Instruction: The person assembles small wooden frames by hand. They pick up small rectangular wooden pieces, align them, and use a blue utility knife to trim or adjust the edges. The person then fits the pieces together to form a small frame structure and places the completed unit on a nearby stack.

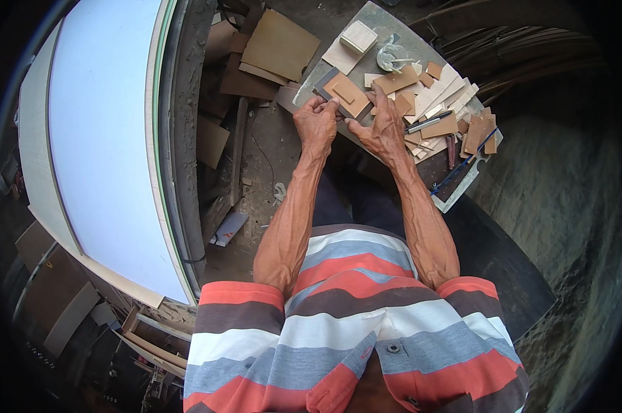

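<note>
A flat brown board piece (pixel 355 105) lies over a dark grey block (pixel 326 81) at the near left edge of the worktable (pixel 369 15). A small brown strip (pixel 343 92) sits on top of it. My left hand (pixel 316 125) is closed, its thumb and curled fingers pinching the near left edge of the brown piece. Beside its right edge is my right hand (pixel 383 131), thumb and forefinger spread apart and the forefinger reaching along that edge. Its other fingers are partly hidden.
Thin wood and board offcuts (pixel 440 100), a pen (pixel 428 122) and a blue rod (pixel 466 162) crowd the table's right part. Farther back are a clear container (pixel 392 55) and a pale block (pixel 358 37). A large white panel (pixel 104 124) stands left; board sheets (pixel 280 45) lie beyond.
</note>
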A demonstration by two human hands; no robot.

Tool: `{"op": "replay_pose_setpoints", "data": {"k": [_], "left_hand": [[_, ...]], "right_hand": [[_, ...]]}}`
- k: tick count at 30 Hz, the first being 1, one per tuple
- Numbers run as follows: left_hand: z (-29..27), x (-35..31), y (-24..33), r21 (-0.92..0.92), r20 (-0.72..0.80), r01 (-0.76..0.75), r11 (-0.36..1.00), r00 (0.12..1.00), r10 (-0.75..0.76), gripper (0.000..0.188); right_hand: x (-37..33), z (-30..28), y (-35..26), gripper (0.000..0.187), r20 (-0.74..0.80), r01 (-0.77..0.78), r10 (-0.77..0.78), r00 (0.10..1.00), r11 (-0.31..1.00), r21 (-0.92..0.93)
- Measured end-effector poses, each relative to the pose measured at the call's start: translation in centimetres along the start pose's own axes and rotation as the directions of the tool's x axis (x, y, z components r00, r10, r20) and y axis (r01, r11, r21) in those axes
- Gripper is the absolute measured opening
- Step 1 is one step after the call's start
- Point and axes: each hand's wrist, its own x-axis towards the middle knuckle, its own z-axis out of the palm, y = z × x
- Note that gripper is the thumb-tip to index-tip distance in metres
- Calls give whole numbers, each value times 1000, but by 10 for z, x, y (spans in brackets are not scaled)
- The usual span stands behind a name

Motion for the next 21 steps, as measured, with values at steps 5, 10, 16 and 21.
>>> {"op": "replay_pose_setpoints", "data": {"k": [5, 10, 16, 21], "left_hand": [[-1, 1, 1, 5, 2, 7, 1000, 1000, -7, 12], [0, 1, 3, 2, 5, 15, 1000, 1000, -15, 12], [-5, 4, 0, 34, 32, 48, 998, 998, -49, 17], [-14, 1, 0, -101, 162, 57, 993, 986, -40, 22]], "right_hand": [[2, 1, 1, 86, -9, 8, -8, 1000, 1000, 0], [1, 4, 2, 85, -13, 0, 0, 1000, 1000, 10], [0, 4, 1, 83, -10, -16, 16, 1000, 1000, 6], [-1, -5, -2, 83, 54, -95, 91, 994, 993, 65]]}}
